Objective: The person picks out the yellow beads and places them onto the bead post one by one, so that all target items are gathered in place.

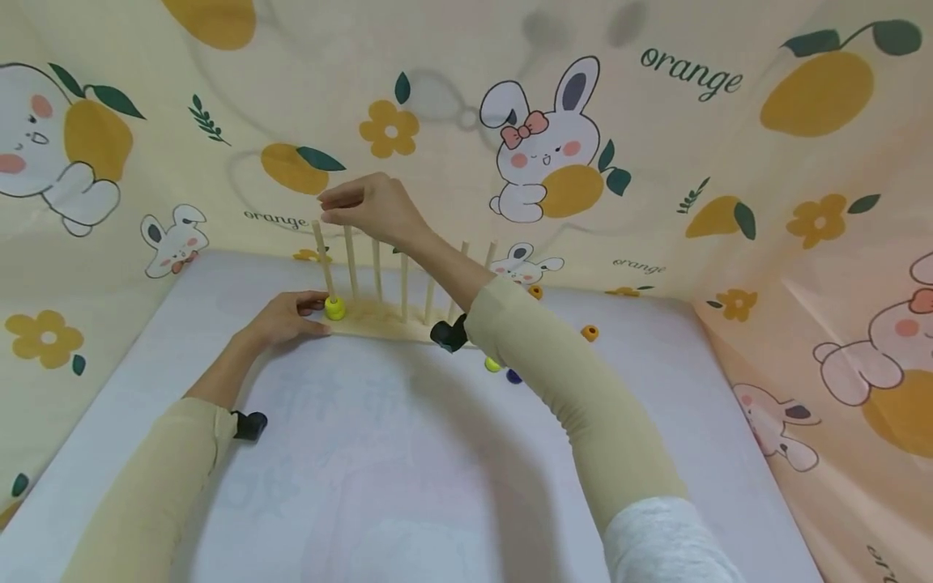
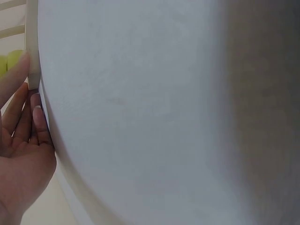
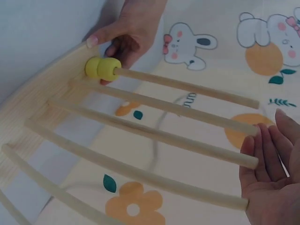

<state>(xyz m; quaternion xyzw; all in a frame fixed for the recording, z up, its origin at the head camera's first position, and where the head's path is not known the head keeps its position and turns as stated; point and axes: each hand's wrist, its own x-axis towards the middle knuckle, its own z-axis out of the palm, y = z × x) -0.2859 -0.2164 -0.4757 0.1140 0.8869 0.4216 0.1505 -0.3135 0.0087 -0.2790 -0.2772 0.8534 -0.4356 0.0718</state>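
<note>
A wooden peg stand [image 1: 379, 327] with several upright rods sits toward the back of the table. Two yellow beads [image 3: 103, 69] are stacked at the foot of its leftmost rod [image 1: 325, 263]. My left hand [image 1: 284, 318] grips the left end of the base beside those beads, thumb at the front edge and fingers behind. Above the rods, my right hand [image 1: 377, 210] is near the top of the leftmost one. Its fingers [image 3: 262, 154] are extended by the rod tips in the right wrist view, and I see nothing held. My right forearm hides part of the stand's right side.
Right of the stand lie loose beads: a yellow one [image 1: 492, 364], a dark blue one [image 1: 514, 376] and two orange ones, the nearer orange bead [image 1: 590, 333] farther right. Patterned cloth [image 1: 452, 146] rises behind the white tabletop [image 1: 350, 453].
</note>
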